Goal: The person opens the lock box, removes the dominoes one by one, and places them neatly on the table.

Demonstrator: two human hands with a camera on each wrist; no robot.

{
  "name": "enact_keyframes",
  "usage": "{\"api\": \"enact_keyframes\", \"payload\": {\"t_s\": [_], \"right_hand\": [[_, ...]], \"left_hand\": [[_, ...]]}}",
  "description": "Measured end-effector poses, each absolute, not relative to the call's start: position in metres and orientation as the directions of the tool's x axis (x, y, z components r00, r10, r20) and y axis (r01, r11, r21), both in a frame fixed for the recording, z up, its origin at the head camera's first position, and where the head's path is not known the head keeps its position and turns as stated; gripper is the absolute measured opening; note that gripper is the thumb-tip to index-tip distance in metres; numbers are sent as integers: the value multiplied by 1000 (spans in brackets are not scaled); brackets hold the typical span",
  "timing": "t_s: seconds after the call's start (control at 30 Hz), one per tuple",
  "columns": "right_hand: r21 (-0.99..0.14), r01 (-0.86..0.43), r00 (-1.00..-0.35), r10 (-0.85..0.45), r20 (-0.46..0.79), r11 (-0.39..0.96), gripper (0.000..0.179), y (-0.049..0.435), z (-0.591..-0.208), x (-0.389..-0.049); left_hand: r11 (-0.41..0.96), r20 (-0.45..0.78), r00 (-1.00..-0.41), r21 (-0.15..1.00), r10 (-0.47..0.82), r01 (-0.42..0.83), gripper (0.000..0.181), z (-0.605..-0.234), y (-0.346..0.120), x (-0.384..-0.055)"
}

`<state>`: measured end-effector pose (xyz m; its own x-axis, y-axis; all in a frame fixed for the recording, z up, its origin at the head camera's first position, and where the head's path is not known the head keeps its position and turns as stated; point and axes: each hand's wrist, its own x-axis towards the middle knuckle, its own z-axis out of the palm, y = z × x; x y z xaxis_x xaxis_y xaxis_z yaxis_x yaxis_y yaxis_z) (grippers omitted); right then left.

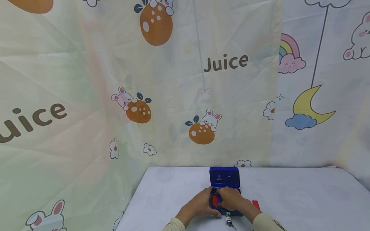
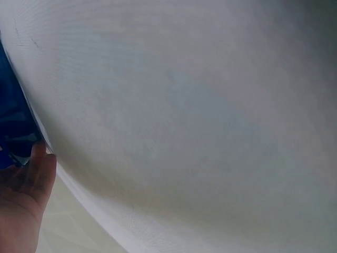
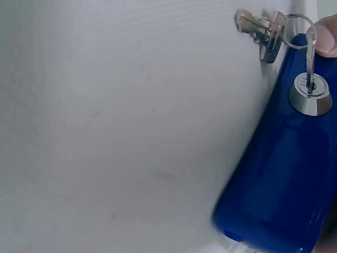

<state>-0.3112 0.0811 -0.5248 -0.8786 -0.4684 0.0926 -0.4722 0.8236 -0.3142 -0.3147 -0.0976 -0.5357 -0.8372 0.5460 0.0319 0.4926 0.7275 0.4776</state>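
A blue cash box stands on the table with its lid raised at the back. My left hand holds its left side; in the right wrist view, the left thumb rests at the box's front edge. My right hand reaches down into the box, its fingertips hidden, so I cannot tell whether it holds anything. Inside, left of that hand, shows a red piece. A key sits in the front lock, and more keys hang from its ring.
The white-covered table extends to both sides of the box. Beside my right forearm lies a flat red piece, partly covered by the arm. A printed cloth hangs behind the table and along its left side.
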Motion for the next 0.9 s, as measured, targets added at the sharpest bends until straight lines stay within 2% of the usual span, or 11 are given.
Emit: {"api": "enact_keyframes", "payload": {"t_s": [0.33,0.9], "right_hand": [[-416,-439,-882,-471,30,796,43,88,-517,-310],[-391,-460,-869,-495,15,797,39,89,-521,-314]], "left_hand": [[728,31,-840,481,542,488,105,-535,-98,-314],[726,13,-849,512,528,460,104,-534,-97,-313]]}}
